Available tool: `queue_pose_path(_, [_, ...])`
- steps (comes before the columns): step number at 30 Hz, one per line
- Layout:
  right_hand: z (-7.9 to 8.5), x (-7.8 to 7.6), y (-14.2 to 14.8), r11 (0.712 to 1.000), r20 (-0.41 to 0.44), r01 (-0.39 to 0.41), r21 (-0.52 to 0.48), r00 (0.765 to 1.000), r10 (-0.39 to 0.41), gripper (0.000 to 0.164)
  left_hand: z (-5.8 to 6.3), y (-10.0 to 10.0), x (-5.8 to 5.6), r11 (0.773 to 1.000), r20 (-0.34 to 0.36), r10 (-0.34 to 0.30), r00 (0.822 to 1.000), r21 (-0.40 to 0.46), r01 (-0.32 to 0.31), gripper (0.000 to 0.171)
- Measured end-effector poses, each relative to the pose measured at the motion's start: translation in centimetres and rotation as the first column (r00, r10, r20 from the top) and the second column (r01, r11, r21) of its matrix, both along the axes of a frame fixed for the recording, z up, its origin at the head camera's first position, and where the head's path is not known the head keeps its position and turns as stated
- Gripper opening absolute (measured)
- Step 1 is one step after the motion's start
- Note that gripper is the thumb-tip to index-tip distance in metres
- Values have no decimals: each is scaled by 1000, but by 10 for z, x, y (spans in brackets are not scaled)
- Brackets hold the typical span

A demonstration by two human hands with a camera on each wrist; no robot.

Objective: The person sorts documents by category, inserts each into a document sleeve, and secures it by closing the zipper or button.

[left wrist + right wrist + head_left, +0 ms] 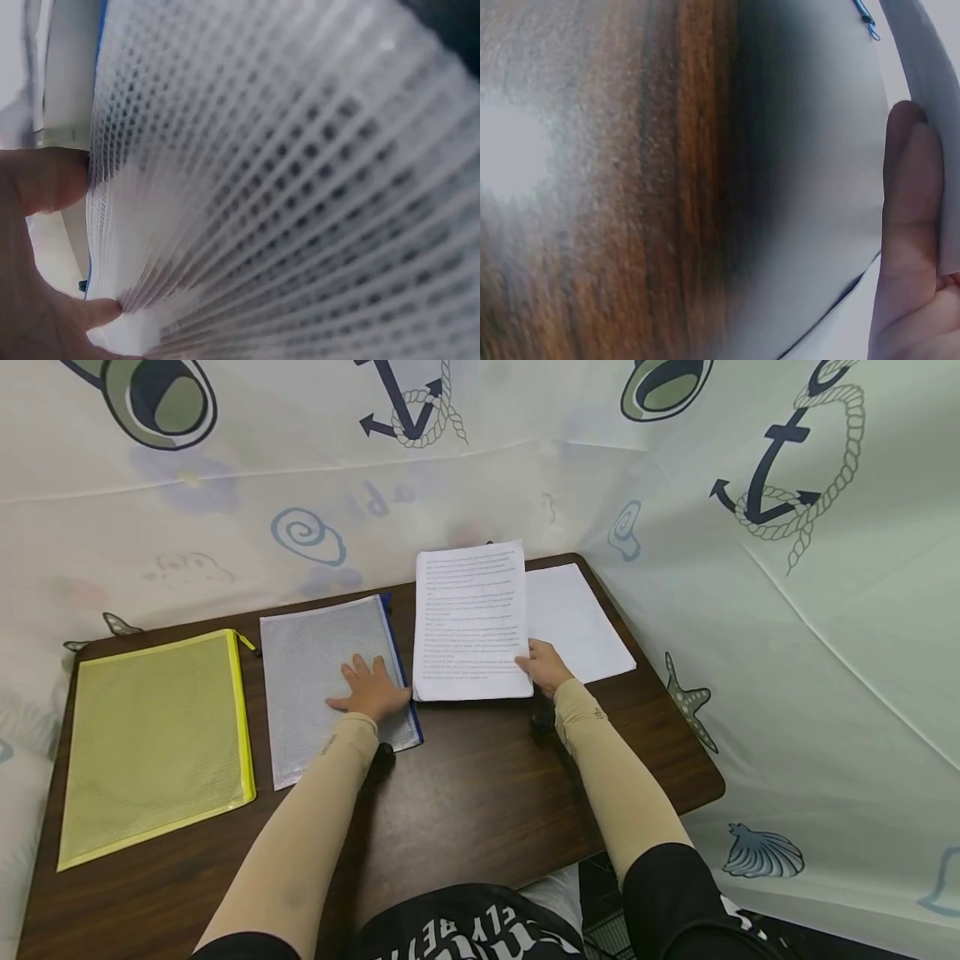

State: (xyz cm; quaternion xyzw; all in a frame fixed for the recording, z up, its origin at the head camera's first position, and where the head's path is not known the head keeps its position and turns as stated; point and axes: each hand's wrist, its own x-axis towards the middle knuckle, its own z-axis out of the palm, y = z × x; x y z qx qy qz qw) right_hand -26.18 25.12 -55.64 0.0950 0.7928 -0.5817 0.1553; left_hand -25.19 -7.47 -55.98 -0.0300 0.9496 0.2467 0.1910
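Observation:
My right hand (546, 668) grips a sheaf of printed paper (471, 618) by its lower right edge, thumb on the printed face. The sheaf is raised toward the camera at the back of the table. In the right wrist view the fingers (911, 217) lie along the underside of the paper (934, 67). With fingers spread, my left hand (371, 689) rests on a clear mesh zipper pouch (300, 685) with a blue zipper edge. Its thumb is right by the sheaf's lower left corner. The left wrist view shows the pouch's ribbed mesh (285, 165) close up.
A yellow mesh zipper pouch (153, 735) lies flat at the left. Blank-looking white paper (577, 618) lies at the back right, partly under the sheaf. The dark wooden table (465, 785) backs onto a patterned curtain (510, 485).

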Motion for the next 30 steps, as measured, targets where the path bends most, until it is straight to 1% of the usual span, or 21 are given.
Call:
queue_pose_path(6, [0, 1, -5, 996, -45, 73, -42, 996, -75, 40, 11, -6, -5, 998, 83, -53, 995, 44, 50, 93])
queue_pose_path(10, [-5, 3, -14, 994, -78, 78, -77, 993, -84, 40, 12, -9, -7, 996, 103, -72, 992, 64, 65, 89])
queue_pose_path(13, [-9, 4, -22, 995, -104, 54, -87, 993, -63, 43, 12, -12, -8, 995, 116, -70, 991, 72, 62, 89])
queue_pose_path(17, [-12, 5, -29, 997, -134, 22, -75, 990, -32, 44, 16, -13, -10, 995, 122, -67, 990, 83, 57, 88])
queue_pose_path(20, [-13, 6, -30, 998, -143, -12, -66, 990, 2, 44, 20, -13, -11, 994, 126, -78, 989, 86, 68, 88])
queue_pose_path(23, [-12, 7, -29, 997, -135, -47, -61, 990, 39, 43, 22, -12, -12, 993, 138, -85, 987, 89, 73, 88])
queue_pose_path(27, [-9, 9, -27, 995, -124, -101, -18, 987, 98, 42, 23, -13, -13, 993, 150, -83, 985, 91, 70, 87])
queue_pose_path(30, [-6, 11, -24, 988, -119, -152, 19, 981, 153, 42, 23, -14, -13, 993, 145, -83, 986, 94, 70, 87])
